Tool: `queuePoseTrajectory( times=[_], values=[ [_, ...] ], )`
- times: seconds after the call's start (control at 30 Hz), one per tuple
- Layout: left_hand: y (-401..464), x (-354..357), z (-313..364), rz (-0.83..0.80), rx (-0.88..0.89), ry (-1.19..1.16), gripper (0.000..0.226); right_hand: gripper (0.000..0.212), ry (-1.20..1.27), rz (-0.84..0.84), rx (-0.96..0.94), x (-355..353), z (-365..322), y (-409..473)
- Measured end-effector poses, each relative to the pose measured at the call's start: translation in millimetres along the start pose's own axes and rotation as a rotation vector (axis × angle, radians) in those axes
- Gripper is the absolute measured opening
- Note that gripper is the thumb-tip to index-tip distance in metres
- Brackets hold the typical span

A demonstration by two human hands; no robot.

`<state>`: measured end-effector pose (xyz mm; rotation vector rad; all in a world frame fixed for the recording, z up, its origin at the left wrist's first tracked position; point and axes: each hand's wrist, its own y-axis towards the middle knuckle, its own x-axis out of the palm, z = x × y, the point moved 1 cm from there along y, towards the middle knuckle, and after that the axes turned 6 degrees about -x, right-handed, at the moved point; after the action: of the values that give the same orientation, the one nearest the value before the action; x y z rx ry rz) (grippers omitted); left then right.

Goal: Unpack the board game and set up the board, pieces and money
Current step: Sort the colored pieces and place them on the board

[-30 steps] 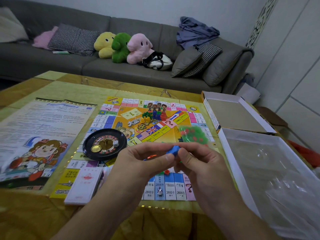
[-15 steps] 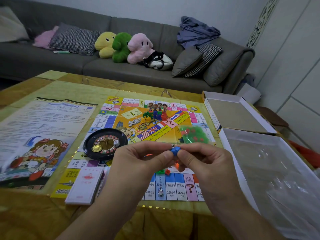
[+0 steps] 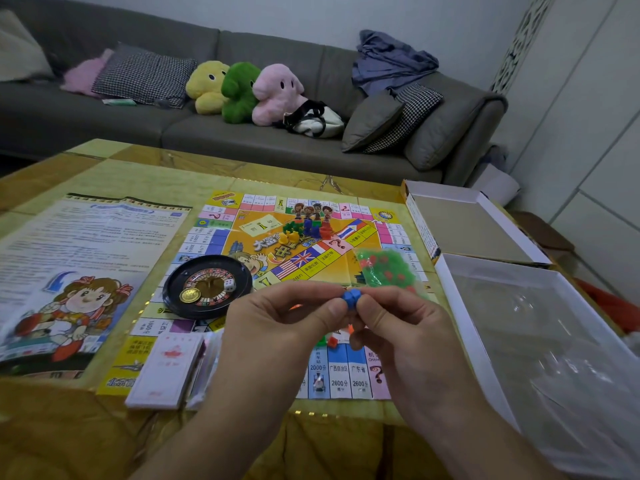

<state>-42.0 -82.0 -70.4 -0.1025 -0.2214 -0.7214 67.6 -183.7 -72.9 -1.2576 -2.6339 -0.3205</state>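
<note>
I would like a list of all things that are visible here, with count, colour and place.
board: 1, yellow, table centre
blue piece: 1, pinched between both hands
pawns: small group, mixed colours, board centre
bag: 1, green and red bits, board right
roulette: 1, black, board left
cards: 1 stack, white, near edge
sheet: 1, printed, left
box halves: 2, white, right
plush toys: 3, yellow, green, pink, sofa
left hand: 1
right hand: 1
</note>
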Motion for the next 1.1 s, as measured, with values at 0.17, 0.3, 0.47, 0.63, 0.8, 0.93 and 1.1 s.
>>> queuePoseTrajectory(
  times=[0.17, 0.3, 0.47, 0.63, 0.8, 0.93, 1.1],
  values=[
    [-0.4, 1.4, -0.4, 0.024, 0.024, 0.001, 0.015, 0.016, -0.075, 0.002, -0.022, -2.3, 0.2, -0.8],
    [-0.5, 0.5, -1.3, 0.031, 0.049, 0.017, 0.015, 0.019, -0.111, 0.008, -0.051, -2.3, 1.0, -0.9],
    [-1.0, -1.4, 0.0, 0.042, 0.083, 0.066, 0.015, 0.013, -0.251, -0.017, -0.120, -2.1, -2.2, -2.0],
    [-0.8, -4.8, 0.2, 0.022, 0.107, 0.144, 0.019, 0.022, -0.310, -0.076, -0.160, -2.8, -5.4, -0.7],
    [4.4, -5.1, 0.2, -0.026, 0.044, 0.149, 0.020, 0.014, -0.348, -0.057, -0.173, -3.7, -6.3, -1.6],
    [8.0, -3.1, -2.5, -0.107, -0.161, -0.034, 0.032, 0.018, -0.464, -0.050, -0.283, -6.4, -7.5, -0.4],
    [9.6, -5.8, -6.0, -0.165, -0.324, -0.182, 0.028, 0.023, -0.675, -0.144, -0.365, -11.5, -5.4, 2.1]
  ],
)
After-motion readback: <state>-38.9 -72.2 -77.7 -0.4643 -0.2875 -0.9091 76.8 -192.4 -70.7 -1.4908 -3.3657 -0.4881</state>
